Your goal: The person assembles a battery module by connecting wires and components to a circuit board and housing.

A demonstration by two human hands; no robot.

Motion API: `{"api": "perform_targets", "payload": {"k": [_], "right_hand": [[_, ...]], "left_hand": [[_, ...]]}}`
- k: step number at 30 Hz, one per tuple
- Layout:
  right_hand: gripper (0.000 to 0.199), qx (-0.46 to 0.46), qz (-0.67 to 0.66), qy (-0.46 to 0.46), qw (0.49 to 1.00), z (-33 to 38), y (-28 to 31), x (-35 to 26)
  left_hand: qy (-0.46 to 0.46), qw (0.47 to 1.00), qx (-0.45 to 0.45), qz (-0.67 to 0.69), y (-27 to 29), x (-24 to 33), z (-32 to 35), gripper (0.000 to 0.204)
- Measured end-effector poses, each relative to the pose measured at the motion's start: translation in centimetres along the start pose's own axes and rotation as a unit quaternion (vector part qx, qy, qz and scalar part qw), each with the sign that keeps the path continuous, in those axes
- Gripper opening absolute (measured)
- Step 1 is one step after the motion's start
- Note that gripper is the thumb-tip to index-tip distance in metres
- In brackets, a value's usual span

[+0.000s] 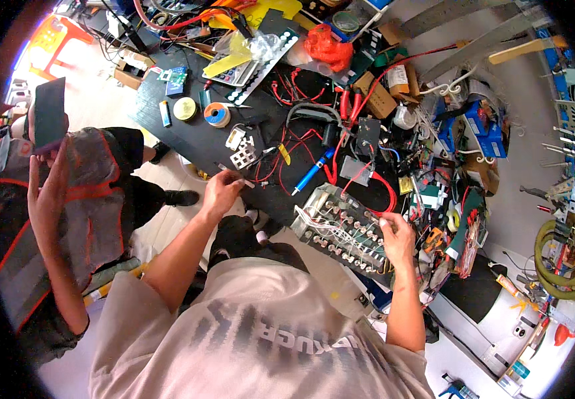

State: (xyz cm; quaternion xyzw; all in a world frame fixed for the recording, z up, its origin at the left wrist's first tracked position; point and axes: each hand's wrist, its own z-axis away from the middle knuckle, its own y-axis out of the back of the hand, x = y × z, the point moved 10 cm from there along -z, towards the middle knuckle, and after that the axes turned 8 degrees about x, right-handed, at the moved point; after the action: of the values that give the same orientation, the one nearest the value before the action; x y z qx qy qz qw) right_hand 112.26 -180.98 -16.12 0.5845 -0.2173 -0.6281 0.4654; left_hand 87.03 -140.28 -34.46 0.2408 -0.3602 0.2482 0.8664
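Observation:
At the table's near edge, my left hand (pixel 223 193) is closed in a pinch; a small pale piece shows at its fingertips, too small to name. My right hand (pixel 398 236) is closed at the right end of a battery pack (pixel 344 229), thumb and fingers against its upper corner. The pack has rows of round metal terminals and a bundle of thin white wires. It lies tilted at the table's near edge. Just beyond it are a blue pen-shaped tool (pixel 314 171), a grey flat plate (pixel 356 170) and a loop of red wire (pixel 387 193).
The dark table (pixel 151 100) holds a solder spool (pixel 217 114), a round yellow tin (pixel 184 108), a green circuit board (pixel 176 81) and red-handled pliers (pixel 350 105). Wires and boxes crowd its right side. At left a person (pixel 68 193) holds up a phone (pixel 49 113).

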Motion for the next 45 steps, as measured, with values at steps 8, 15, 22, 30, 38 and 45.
{"api": "perform_targets", "payload": {"k": [8,15,22,30,38,45], "right_hand": [[0.025,0.015,0.01,0.004,1.0,4.0,0.6,0.1],[0.024,0.018,-0.006,-0.012,1.0,5.9,0.5,-0.4],[0.024,0.027,-0.015,0.006,1.0,7.0,0.4,-0.5],[0.023,0.031,-0.018,0.007,0.999,8.1,-0.7,0.0],[0.021,0.034,-0.036,-0.007,0.999,9.3,-1.4,0.5],[0.023,0.01,0.002,-0.006,1.0,9.3,-2.2,0.5]], "left_hand": [[-0.122,0.94,0.103,-0.301,-1.3,7.2,-0.4,0.038],[-0.102,0.973,0.071,-0.197,-1.5,4.5,-3.0,0.03],[-0.001,0.995,0.024,0.093,-1.2,3.1,-3.4,0.014],[0.065,0.976,0.024,0.205,0.5,2.8,-4.4,0.016],[0.069,0.977,0.022,0.203,1.0,3.0,-4.6,0.016],[0.072,0.977,0.024,0.197,0.5,2.4,-4.5,0.014]]}}
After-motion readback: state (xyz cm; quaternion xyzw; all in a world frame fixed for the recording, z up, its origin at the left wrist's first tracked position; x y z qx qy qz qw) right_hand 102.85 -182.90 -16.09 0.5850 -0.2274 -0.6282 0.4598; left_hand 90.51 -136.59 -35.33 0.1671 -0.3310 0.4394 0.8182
